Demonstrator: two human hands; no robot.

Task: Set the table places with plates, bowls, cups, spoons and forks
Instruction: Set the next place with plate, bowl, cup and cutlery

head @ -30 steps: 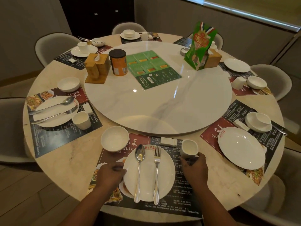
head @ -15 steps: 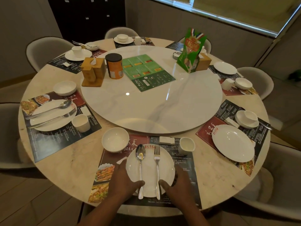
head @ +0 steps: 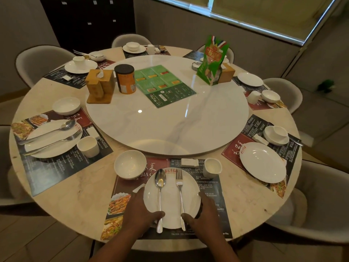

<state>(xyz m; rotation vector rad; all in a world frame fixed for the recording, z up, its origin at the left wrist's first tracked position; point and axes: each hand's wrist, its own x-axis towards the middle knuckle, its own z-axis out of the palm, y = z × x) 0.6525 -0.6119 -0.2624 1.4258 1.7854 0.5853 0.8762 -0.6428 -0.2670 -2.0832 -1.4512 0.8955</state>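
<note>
In front of me a white plate (head: pixel 171 203) lies on a dark placemat (head: pixel 211 190). A spoon (head: pixel 160 188) and a fork (head: pixel 179 188) lie side by side on it, handles toward me. My left hand (head: pixel 138 211) grips the plate's left near edge, thumb on the rim by the spoon handle. At the right near edge my right hand (head: pixel 204 214) grips it too, thumb by the fork handle. A white bowl (head: pixel 130 163) stands upper left of the plate, a white cup (head: pixel 212 167) upper right, and a small white rest (head: pixel 189 162) between them.
A round turntable (head: pixel 170 125) carries a wooden tissue box (head: pixel 100 86), an orange can (head: pixel 125 79), a green menu (head: pixel 164 86) and a green card stand (head: pixel 212 61). The left place has a plate (head: pixel 52 140) with cutlery, the right place a bare plate (head: pixel 262 162). Chairs ring the table.
My right hand left the cup and came to the plate's right edge. My left hand slid along the rim toward the near edge. Both thumbs now rest on the plate.
</note>
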